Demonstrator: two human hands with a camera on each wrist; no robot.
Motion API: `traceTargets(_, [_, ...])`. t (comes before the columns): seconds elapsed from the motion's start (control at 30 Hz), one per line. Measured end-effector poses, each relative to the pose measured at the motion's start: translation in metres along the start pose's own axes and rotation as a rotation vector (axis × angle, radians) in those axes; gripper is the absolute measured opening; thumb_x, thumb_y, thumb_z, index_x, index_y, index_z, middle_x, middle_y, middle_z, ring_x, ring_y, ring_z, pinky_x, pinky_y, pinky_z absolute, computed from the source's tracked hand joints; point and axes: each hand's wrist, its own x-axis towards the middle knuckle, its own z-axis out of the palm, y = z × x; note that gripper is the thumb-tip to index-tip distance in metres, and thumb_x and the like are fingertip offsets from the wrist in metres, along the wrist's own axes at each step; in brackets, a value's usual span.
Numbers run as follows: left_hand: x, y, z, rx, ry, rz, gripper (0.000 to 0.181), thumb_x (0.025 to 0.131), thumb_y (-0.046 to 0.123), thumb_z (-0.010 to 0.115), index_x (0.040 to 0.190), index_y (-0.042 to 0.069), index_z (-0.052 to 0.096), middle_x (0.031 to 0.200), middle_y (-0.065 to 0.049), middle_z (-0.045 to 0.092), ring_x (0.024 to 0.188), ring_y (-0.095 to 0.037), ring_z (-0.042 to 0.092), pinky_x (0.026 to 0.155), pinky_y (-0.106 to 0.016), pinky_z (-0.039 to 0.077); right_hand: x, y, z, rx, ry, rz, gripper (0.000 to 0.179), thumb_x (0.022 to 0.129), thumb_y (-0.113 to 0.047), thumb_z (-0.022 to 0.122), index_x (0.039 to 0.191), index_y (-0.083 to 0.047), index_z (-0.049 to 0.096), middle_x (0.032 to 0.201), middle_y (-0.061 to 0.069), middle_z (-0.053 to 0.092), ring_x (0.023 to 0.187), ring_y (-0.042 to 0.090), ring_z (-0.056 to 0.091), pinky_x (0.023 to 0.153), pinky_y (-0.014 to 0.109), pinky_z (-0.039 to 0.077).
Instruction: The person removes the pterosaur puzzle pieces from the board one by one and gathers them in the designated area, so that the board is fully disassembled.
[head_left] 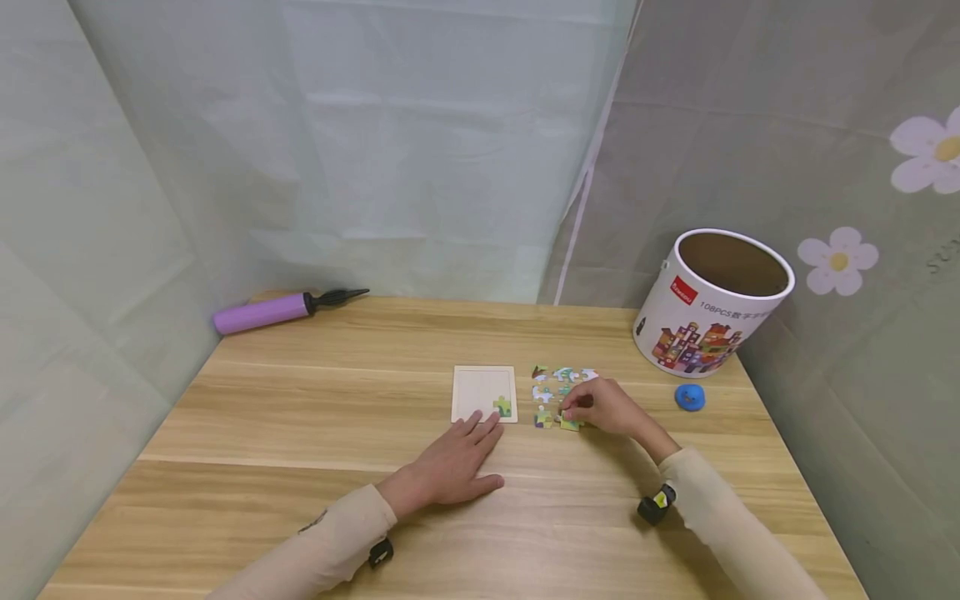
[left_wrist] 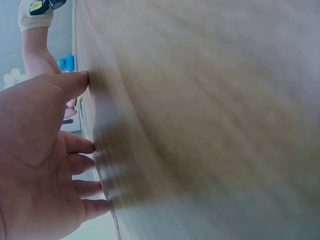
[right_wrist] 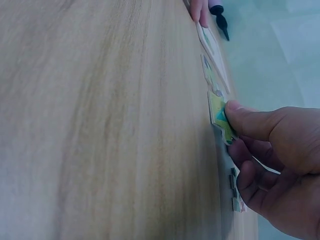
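A square wooden puzzle tray (head_left: 474, 385) lies on the table with one green jigsaw piece (head_left: 503, 405) in its lower right corner. My left hand (head_left: 459, 467) is spread flat, its fingertips at the tray's front edge. To the right of the tray, several loose jigsaw pieces (head_left: 543, 393) are laid out in rows. My right hand (head_left: 613, 407) pinches a yellow-green jigsaw piece (right_wrist: 217, 108) between thumb and fingers, at the front of those rows. In the head view this hand partly covers the pieces behind it.
A white bucket (head_left: 660, 325) with printed building blocks stands at the back right. In front of it sits a small blue toy (head_left: 690, 397). A purple hand pump (head_left: 262, 314) with a black nozzle lies at the back left. Cloth sheets (head_left: 450, 150) hang behind the wooden table (head_left: 300, 417).
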Motion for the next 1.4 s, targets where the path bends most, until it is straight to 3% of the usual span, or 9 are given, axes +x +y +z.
traceTargets(0.47, [0.0, -0.001, -0.001, -0.026, 0.028, 0.0, 0.075, 0.103, 0.052, 0.053, 0.157, 0.002, 0.037, 0.165, -0.027, 0.025, 0.153, -0.04, 0.025, 0.124, -0.048, 0.025, -0.001, 0.001, 0.001, -0.027, 0.004, -0.028, 0.005, 0.09, -0.019, 0.079, 0.09, -0.014, 0.081, 0.089, -0.009, 0.076, 0.076, 0.001, 0.059, 0.069, 0.022, 0.049])
traceTargets(1.03, [-0.002, -0.001, -0.006, 0.01, 0.01, -0.005, 0.075, 0.102, 0.054, 0.052, 0.158, 0.007, 0.037, 0.164, -0.021, 0.03, 0.152, -0.04, 0.028, 0.121, -0.057, 0.028, 0.0, 0.002, 0.0, -0.072, 0.042, -0.047, 0.004, 0.089, -0.018, 0.081, 0.092, -0.015, 0.082, 0.09, -0.009, 0.075, 0.08, 0.002, 0.062, 0.071, 0.024, 0.052])
traceTargets(1.2, [-0.002, -0.002, -0.006, 0.012, -0.004, -0.012, 0.075, 0.102, 0.054, 0.052, 0.159, 0.008, 0.036, 0.165, -0.02, 0.029, 0.153, -0.038, 0.027, 0.121, -0.057, 0.028, 0.008, -0.007, -0.005, -0.056, 0.085, -0.065, 0.004, 0.088, -0.013, 0.081, 0.092, -0.011, 0.08, 0.085, -0.007, 0.073, 0.078, 0.006, 0.063, 0.071, 0.026, 0.054])
traceTargets(1.4, [0.0, -0.005, -0.005, 0.009, -0.018, -0.026, 0.081, 0.102, 0.056, 0.051, 0.16, 0.003, 0.032, 0.167, -0.017, 0.027, 0.154, -0.036, 0.025, 0.122, -0.055, 0.026, 0.022, -0.023, -0.005, -0.076, 0.074, -0.062, 0.006, 0.088, -0.014, 0.081, 0.094, -0.01, 0.079, 0.084, -0.009, 0.072, 0.079, 0.007, 0.064, 0.072, 0.028, 0.054])
